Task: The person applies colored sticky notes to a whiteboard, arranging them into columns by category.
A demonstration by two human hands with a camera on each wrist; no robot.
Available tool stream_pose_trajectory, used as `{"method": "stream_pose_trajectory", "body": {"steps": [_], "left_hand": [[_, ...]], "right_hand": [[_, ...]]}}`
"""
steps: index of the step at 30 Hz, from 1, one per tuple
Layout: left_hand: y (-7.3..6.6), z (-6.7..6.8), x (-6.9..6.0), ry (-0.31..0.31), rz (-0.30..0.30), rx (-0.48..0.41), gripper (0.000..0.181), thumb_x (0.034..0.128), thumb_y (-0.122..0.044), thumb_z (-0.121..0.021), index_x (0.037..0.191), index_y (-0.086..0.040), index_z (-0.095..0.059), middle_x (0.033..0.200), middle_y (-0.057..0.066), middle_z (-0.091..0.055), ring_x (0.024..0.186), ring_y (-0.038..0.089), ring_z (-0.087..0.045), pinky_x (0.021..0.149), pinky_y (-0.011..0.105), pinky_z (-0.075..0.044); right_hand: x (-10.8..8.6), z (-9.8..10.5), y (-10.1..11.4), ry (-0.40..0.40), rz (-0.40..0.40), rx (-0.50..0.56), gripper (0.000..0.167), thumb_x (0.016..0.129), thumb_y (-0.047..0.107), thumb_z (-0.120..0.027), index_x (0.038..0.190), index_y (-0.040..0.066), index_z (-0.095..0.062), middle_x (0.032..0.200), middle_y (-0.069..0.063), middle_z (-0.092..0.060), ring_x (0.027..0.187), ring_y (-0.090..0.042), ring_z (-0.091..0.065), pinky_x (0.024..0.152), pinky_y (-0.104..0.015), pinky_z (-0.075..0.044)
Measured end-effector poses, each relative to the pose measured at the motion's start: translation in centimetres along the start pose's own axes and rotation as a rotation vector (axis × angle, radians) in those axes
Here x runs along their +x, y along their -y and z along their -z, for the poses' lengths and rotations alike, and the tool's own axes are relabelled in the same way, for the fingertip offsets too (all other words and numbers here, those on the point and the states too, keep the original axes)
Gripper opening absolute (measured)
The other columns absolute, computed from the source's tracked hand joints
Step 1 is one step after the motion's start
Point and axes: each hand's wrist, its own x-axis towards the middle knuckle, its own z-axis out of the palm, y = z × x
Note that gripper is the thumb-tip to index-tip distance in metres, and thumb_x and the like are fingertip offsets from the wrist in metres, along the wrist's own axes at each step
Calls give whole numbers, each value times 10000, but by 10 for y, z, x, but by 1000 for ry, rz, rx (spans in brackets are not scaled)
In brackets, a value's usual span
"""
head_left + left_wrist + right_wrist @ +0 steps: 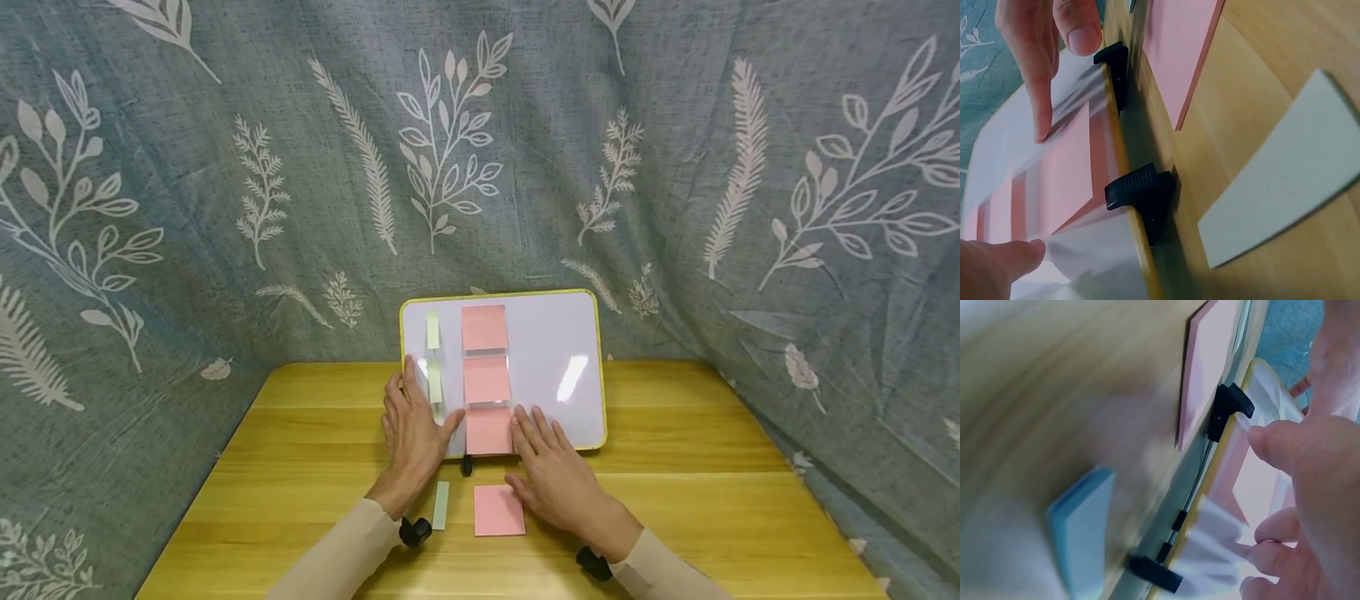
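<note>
The left hand, fingers apart, has its thumb beside the lowest pink note on the whiteboard. A green pad lies near its wrist; a pink pad by the right hand, fingers extended at the note. The left wrist view shows two black clips; the head view, plainly, one.

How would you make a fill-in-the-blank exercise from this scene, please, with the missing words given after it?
The whiteboard is edged in the colour ____.
The pink notes stuck on it number ____.
In the head view, the pink pad lies to the ____ of the green pad.
Nearest the green notes is the person's ____ hand.

Missing words: yellow; three; right; left.
</note>
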Motion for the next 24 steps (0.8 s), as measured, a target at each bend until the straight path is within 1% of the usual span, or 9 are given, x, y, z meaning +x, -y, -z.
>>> {"method": "stream_pose_trajectory", "body": {"steps": [7,10,14,15,17,19,21,22,24], "left_hand": [[-1,13,-6,17,-27,5,1246,948,-362,-993,1862,-79,-196,1792,331,-312,1594,554,-472,1215,740,-467],[-1,19,-10,22,-46,16,1202,962,-355,-974,1856,-75,-220,1800,320,-309,1580,556,-486,1197,726,-473],[-2,26,-16,43,-77,33,1134,989,-345,-940,1848,-79,-249,1813,311,-296,1558,552,-501,1157,700,-482],[-2,27,-18,48,-91,36,1113,994,-343,-936,1843,-79,-265,1815,311,-301,1553,550,-508,1146,695,-488],[-4,29,-22,66,-121,44,1076,1007,-334,-924,1837,-81,-287,1820,299,-306,1550,538,-511,1132,683,-495],[-6,30,-26,74,-163,47,1038,1008,-319,-928,1822,-80,-329,1818,287,-331,1548,526,-516,1128,677,-503],[-9,31,-30,81,-212,47,988,1007,-301,-933,1797,-81,-383,1810,275,-358,1556,518,-510,1136,673,-505],[-10,32,-32,84,-238,47,962,1006,-292,-934,1784,-83,-409,1798,272,-377,1554,515,-510,1139,673,-506],[-13,33,-34,86,-290,47,893,1006,-280,-934,1748,-89,-475,1754,265,-438,1542,505,-522,1123,660,-518]], "right_hand": [[-12,5,-11,-51,13,41,859,1163,431,-728,1769,-74,-389,1865,-278,-377,1756,-515,-352,1387,-666,-399],[-17,7,-16,-90,16,56,843,1144,402,-771,1743,-88,-434,1825,-284,-449,1729,-523,-401,1370,-651,-427],[-24,9,-23,-140,12,113,796,1109,343,-831,1701,-83,-512,1763,-278,-547,1683,-524,-477,1314,-633,-497],[-26,9,-24,-148,7,129,783,1104,335,-840,1695,-73,-528,1750,-277,-563,1669,-516,-502,1281,-620,-534],[-29,9,-28,-166,-7,156,753,1095,324,-852,1684,-45,-562,1723,-273,-593,1622,-493,-571,1167,-574,-632],[-33,10,-31,-179,-19,175,730,1086,313,-864,1677,-14,-585,1674,-247,-640,1523,-432,-678,1037,-505,-696],[-36,11,-34,-196,-23,190,704,1076,306,-877,1660,14,-616,1601,-202,-691,1394,-357,-757,909,-429,-712],[-37,12,-36,-205,-21,190,688,1071,303,-882,1648,23,-632,1560,-174,-713,1333,-318,-776,877,-399,-705],[-39,14,-39,-217,-13,184,656,1063,301,-893,1618,34,-666,1472,-117,-743,1238,-257,-779,874,-367,-695]]}}
